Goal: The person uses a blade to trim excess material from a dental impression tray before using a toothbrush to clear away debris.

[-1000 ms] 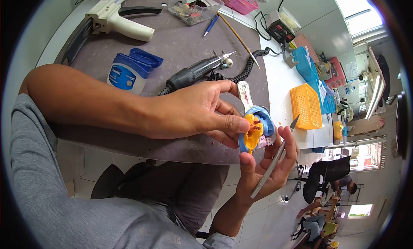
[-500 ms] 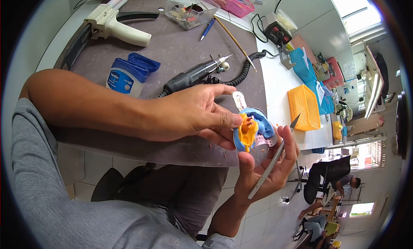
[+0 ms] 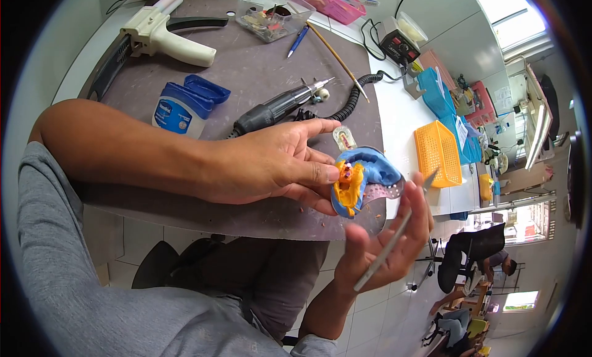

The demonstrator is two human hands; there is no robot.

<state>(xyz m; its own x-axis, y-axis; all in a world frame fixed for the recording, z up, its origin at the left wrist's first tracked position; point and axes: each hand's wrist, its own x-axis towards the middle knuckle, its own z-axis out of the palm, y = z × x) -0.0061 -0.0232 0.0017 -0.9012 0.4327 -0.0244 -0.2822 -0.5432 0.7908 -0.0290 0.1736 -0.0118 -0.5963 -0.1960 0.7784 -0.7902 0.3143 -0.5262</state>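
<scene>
My left hand (image 3: 290, 166) grips a dental impression tray (image 3: 383, 190), thumb on top and fingers underneath. Blue impression material (image 3: 370, 161) fills the tray, with orange material (image 3: 349, 190) over one side of the arch. Small red and white bits show in the orange part. The tray's pale handle (image 3: 344, 138) points away beside a fingertip. My right hand (image 3: 388, 246), palm partly turned up, holds a slim metal scalpel (image 3: 382, 256) whose dark pointed blade is up and to the right, apart from the impression. Some of its fingers are blurred.
On the dark mat (image 3: 259, 79) lie a black handpiece (image 3: 277, 108) with coiled cord, a blue-lidded jar (image 3: 179, 110), a white dispensing gun (image 3: 166, 39), a pen (image 3: 297, 41) and a brush (image 3: 336, 58). A clear box (image 3: 271, 15) and yellow basket (image 3: 439, 153) stand beyond.
The impression tray has turned in my left hand, showing more of the blue arch. My right hand with the scalpel has shifted slightly right, away from the tray.
</scene>
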